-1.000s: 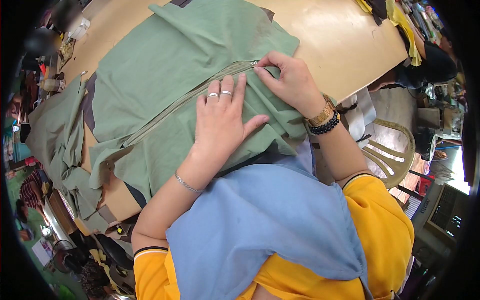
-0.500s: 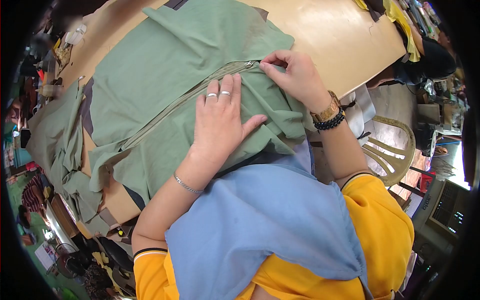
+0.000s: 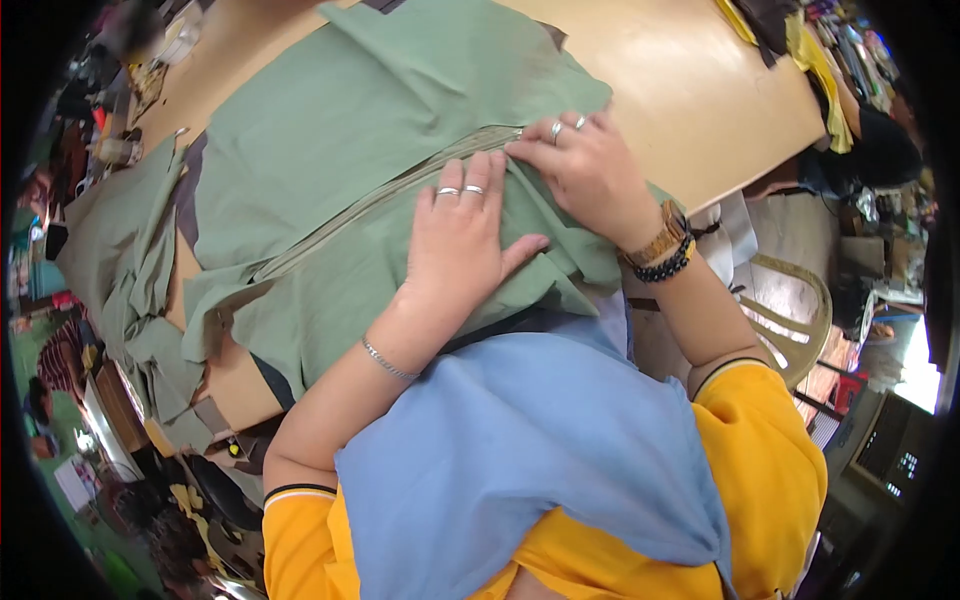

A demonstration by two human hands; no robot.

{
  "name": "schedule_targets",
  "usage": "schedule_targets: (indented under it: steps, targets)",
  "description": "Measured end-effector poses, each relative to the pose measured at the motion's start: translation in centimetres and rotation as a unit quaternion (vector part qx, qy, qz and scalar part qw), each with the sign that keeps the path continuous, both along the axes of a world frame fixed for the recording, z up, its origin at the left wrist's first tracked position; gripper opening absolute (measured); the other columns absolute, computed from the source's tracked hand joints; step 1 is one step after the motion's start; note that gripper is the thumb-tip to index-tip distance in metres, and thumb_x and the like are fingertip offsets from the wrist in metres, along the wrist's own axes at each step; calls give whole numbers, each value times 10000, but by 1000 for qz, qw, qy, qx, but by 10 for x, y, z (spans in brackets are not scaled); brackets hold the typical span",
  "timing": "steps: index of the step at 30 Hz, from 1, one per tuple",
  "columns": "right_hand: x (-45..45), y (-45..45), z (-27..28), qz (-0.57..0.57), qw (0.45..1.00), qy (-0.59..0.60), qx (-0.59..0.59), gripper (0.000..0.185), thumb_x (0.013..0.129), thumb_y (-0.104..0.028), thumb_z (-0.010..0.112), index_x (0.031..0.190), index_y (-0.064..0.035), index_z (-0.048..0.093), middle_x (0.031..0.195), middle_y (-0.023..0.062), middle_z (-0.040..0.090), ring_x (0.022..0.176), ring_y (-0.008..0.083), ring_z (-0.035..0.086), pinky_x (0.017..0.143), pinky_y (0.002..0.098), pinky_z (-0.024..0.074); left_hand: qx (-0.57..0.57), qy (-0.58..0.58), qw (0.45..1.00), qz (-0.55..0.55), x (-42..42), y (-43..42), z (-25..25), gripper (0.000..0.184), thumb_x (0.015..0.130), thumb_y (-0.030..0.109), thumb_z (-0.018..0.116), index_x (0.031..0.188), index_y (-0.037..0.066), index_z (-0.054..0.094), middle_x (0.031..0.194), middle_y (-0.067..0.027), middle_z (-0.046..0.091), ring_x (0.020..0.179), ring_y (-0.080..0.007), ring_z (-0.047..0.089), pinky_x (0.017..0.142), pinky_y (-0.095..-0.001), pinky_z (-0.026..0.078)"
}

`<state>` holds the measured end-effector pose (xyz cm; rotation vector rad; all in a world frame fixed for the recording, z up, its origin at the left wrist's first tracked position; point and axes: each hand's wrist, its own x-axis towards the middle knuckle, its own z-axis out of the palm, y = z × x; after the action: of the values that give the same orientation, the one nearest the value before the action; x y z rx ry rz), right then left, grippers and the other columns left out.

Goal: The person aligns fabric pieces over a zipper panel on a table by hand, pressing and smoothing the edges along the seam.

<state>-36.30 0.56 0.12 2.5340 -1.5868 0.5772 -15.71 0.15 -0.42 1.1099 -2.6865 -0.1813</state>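
Note:
A green cloth piece (image 3: 340, 130) lies spread over the table, with a long zipper (image 3: 370, 208) running diagonally across it. My left hand (image 3: 460, 240) rests flat on the cloth just below the zipper, fingers stretched out and thumb apart, two rings on it. At the zipper's upper right end, my right hand (image 3: 590, 180) pinches the edge of the cloth between thumb and forefinger. A small metal part of the zipper shows beside those fingertips. Below my right hand the cloth bunches in loose folds.
The tan table (image 3: 700, 90) extends to the upper right. More green cloth (image 3: 125, 240) hangs over its left edge. A blue cloth (image 3: 530, 430) covers my lap and chest. A plastic chair (image 3: 800, 300) stands to the right, and another person (image 3: 850, 155) is at the far right corner.
My right hand has turned, and its fingertips have shifted slightly down and left along the cloth edge. The left hand stays flat in place on the cloth. The view has shifted a little.

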Motion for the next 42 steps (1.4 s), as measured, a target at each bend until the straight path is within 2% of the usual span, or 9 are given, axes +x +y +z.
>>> schedule_targets:
  steps: [7,13,16,17,20,21,26,36,42]
  targets:
    - [7,15,8,-12,999,5,42,394,863,-80,594,1250,-88,664,1166,39,659,1055,234,625,859,382,479,7,65,998,8,30,8,-9,872,899,586,637,1463,-49,438,1443,-174,464,1320,-356,448,1086,-468,404]
    - [6,7,18,0,997,-3,74,336,864,-109,621,1193,-92,691,1121,54,671,1038,254,629,859,400,483,21,-9,991,134,98,29,11,806,907,532,665,1442,-35,458,1437,-188,451,1327,-378,431,1088,-473,401]
    - [16,-1,36,-32,990,53,125,263,885,-163,645,1132,-95,705,1097,69,675,1029,254,631,865,413,485,-19,-35,984,173,135,36,19,749,909,489,685,1434,-1,474,1437,-192,435,1329,-390,420,1079,-456,405]
    - [25,-3,35,-1,995,31,99,252,892,-184,650,1121,-95,705,1096,74,674,1026,257,632,865,415,485,-50,-16,980,192,141,34,22,620,932,408,684,1403,39,522,1349,-180,522,1268,-363,489,1041,-444,417]
    - [78,-6,26,93,993,-43,55,276,904,-260,676,1121,-90,699,1103,86,664,1029,267,627,870,412,486,-49,19,974,219,152,22,20,467,947,325,678,1330,72,593,1211,-133,625,1165,-312,572,980,-430,433]
    - [96,-4,18,122,988,-74,61,318,902,-295,692,1142,-86,694,1114,89,657,1038,272,622,873,406,486,-102,38,972,210,148,18,20,309,953,266,669,1209,94,672,1050,-73,676,1030,-262,623,902,-409,442]
    - [128,-3,3,122,987,-83,64,438,906,-327,702,1246,-54,656,1195,92,625,1070,300,588,909,404,495,-81,59,973,210,147,7,16,161,934,254,686,1013,120,724,935,-37,667,895,-233,633,833,-395,425]
    - [129,-1,5,117,988,-70,76,456,904,-329,706,1262,-53,644,1205,94,616,1098,290,583,890,408,504,18,33,962,270,150,-7,30,158,899,266,706,866,116,745,861,-45,711,831,-250,657,850,-426,391]
    - [130,-2,5,113,988,-70,80,459,901,-331,708,1266,-60,639,1191,88,618,1100,282,582,877,397,501,139,19,936,322,148,-25,42,258,836,321,726,877,70,770,766,-82,736,728,-255,699,795,-386,458]
